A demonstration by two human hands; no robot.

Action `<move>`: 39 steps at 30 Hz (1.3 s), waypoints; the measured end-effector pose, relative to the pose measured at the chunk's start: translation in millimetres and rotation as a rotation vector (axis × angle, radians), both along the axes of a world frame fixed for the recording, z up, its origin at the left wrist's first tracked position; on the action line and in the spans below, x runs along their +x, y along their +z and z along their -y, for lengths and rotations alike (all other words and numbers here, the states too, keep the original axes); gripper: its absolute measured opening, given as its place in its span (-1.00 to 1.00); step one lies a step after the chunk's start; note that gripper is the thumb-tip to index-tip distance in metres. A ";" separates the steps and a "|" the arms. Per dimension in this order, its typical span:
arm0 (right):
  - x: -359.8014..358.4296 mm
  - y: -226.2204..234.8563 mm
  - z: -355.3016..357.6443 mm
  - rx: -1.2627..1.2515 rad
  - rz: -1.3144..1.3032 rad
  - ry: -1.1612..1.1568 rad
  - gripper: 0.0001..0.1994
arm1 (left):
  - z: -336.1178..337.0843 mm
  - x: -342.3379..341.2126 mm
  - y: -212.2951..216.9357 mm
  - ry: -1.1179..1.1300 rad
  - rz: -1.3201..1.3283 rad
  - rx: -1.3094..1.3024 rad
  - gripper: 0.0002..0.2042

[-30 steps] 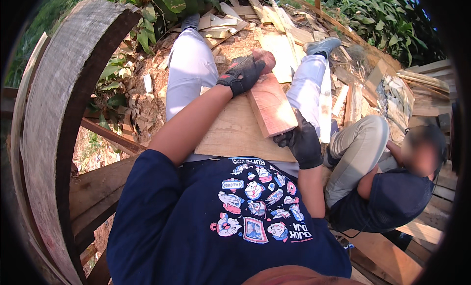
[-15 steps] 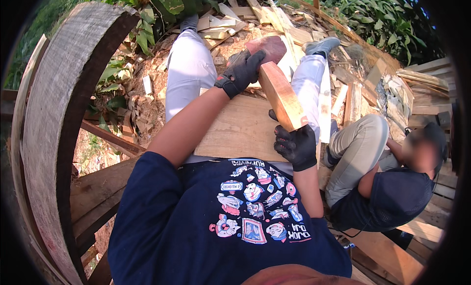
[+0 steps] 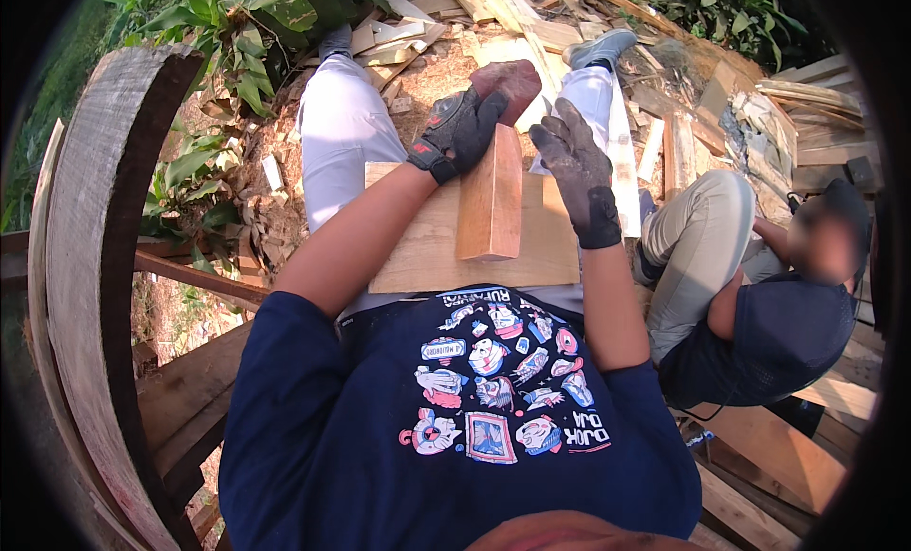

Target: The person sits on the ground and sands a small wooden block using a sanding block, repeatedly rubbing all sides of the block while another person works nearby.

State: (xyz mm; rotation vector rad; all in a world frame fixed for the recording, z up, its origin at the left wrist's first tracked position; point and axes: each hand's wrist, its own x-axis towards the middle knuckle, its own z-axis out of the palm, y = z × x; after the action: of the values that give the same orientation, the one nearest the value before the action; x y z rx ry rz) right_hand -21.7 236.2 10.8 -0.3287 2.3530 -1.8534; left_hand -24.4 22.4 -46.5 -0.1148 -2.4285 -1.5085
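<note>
My left hand [image 3: 460, 133], in a black and grey work glove, is closed round a flat reddish-brown piece [image 3: 508, 84]; its exact kind is unclear. Just below and right of that hand, a smooth orange-brown wooden block [image 3: 492, 205] stands on a pale wooden board [image 3: 408, 242] across my lap. The block's upper end lies against or very near the left glove; I cannot tell whether they touch. To the right of the block, my gloved right hand [image 3: 577, 167] is raised with its fingers stretched out and nothing in it.
A person [image 3: 788, 314] in a dark shirt and cap crouches close on my right. A thick curved plank [image 3: 100, 219] rises at my left. Wood offcuts [image 3: 403, 43] and shavings cover the ground around my feet, with leafy plants [image 3: 251, 38] beyond.
The wooden block has come down and left onto the board and now points toward me. My right hand has let it go, moved up and opened. The left hand still holds the reddish-brown piece.
</note>
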 end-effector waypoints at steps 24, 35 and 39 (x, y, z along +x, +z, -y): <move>18.2 20.3 -7.5 0.422 -0.371 -0.087 -0.69 | 16.5 5.9 15.6 -0.257 0.480 0.268 -0.30; 30.9 11.4 -10.2 0.342 -0.375 -0.085 -0.68 | 0.5 11.6 27.3 -0.234 0.460 -0.294 -0.50; 32.0 6.6 -12.4 0.461 -0.581 -0.041 -0.67 | -10.0 14.7 42.7 -0.186 0.357 -0.293 -0.36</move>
State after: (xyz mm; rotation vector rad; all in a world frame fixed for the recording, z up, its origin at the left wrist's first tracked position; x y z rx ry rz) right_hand 10.3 248.6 17.4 -0.8550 3.0791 -1.2760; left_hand -9.7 32.4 -3.8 -0.1440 -2.9919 -1.3259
